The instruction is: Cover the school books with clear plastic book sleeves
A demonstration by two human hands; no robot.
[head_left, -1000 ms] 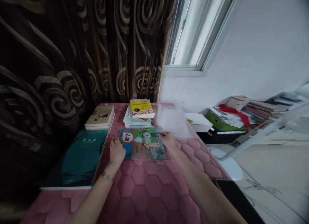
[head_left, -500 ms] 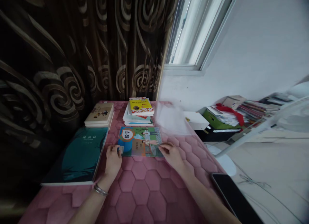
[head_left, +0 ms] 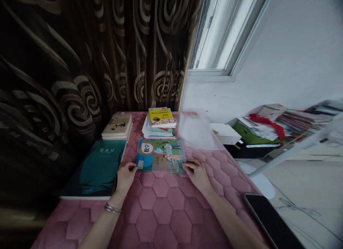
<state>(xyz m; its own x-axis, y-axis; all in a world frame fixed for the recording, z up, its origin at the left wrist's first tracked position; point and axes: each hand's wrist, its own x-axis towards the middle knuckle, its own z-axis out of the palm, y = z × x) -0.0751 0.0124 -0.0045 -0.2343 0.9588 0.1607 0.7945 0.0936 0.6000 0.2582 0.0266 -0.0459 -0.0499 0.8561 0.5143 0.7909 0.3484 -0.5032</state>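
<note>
"数学" on textbook cover point(head_left: 160, 156); "昆虫记" on teal book point(head_left: 92, 168)

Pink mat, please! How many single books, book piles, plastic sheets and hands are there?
Single books: 2 (teal book, maths textbook)
Book piles: 2 (beige pile, yellow-topped pile)
Plastic sheets: 1 (clear sheet)
Hands: 2 (left hand, right hand)
Total: 7

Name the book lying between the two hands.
The green-and-blue math textbook marked 数学: the left hand and right hand are at its lower corners. The dark teal book lies outside them, left of the left hand.
</note>
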